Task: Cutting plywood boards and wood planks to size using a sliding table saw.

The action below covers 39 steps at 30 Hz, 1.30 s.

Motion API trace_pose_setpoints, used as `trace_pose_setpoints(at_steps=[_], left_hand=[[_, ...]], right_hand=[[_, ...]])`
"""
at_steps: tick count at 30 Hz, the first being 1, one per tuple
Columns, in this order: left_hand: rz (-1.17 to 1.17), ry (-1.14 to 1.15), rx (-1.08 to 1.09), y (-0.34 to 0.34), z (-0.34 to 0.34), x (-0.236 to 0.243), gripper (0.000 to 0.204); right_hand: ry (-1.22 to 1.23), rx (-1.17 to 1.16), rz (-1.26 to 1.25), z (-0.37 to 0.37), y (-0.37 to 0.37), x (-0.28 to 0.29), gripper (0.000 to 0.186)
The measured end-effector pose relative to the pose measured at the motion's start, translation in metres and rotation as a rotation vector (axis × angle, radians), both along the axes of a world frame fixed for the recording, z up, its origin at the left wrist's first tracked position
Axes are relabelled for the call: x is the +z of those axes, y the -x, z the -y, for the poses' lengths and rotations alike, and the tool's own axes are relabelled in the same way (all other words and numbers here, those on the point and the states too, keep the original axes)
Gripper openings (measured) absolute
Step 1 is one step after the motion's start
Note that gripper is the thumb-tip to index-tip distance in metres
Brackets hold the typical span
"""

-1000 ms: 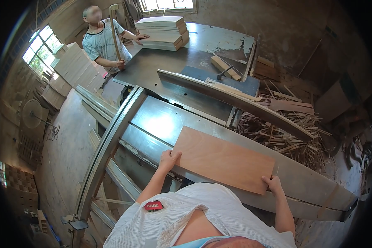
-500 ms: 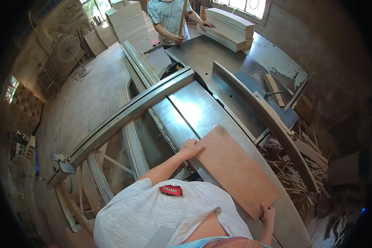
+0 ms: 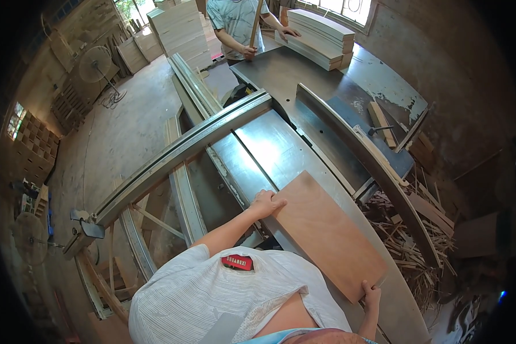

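A reddish-brown rectangular wooden board [image 3: 332,235] lies flat on the metal sliding table [image 3: 312,172] of a table saw, slanting from upper left to lower right. My left hand [image 3: 266,204] grips its far left corner, thumb on top and the other fingers curled at the edge. At the board's near right end, my right hand [image 3: 371,295] pinches the edge, its thumb on the upper face; the fingers beneath are partly hidden. A long metal crossbar fence [image 3: 183,155] spans the table beyond the board.
A long rip fence [image 3: 355,149] stands to the right, beside a heap of wood offcuts [image 3: 407,235]. Across the saw, a co-worker [image 3: 235,28] holds a wooden stick [image 3: 256,26] and rests one hand on stacked pale boards [image 3: 318,37]. A standing fan [image 3: 96,64] is at far left.
Both hands keep their grip, and the board stays in nearly the same place. The whole view has shifted very slightly.
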<state>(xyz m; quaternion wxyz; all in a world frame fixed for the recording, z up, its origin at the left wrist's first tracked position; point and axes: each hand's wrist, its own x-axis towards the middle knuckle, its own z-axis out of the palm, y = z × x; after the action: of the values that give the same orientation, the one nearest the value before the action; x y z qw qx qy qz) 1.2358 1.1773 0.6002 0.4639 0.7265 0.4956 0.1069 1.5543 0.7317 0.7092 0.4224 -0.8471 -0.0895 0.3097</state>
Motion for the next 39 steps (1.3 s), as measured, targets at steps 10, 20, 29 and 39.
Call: trace_pose_setpoints(at_steps=[10, 20, 29, 39], left_hand=[[-0.008, -0.024, -0.030, -0.005, 0.000, 0.001, 0.074], [-0.025, -0.026, -0.008, -0.006, -0.001, 0.002, 0.073], [0.005, -0.111, 0.038, -0.008, 0.001, -0.005, 0.070], [-0.019, -0.069, 0.007, -0.009, -0.001, -0.005, 0.072]], right_hand=[[0.042, -0.047, 0.018, -0.001, -0.004, 0.000, 0.047], [-0.013, 0.002, 0.018, 0.003, -0.009, -0.010, 0.055], [0.005, -0.013, -0.002, 0.001, -0.012, -0.009, 0.052], [-0.010, -0.023, 0.011, 0.000, -0.011, -0.011, 0.051]])
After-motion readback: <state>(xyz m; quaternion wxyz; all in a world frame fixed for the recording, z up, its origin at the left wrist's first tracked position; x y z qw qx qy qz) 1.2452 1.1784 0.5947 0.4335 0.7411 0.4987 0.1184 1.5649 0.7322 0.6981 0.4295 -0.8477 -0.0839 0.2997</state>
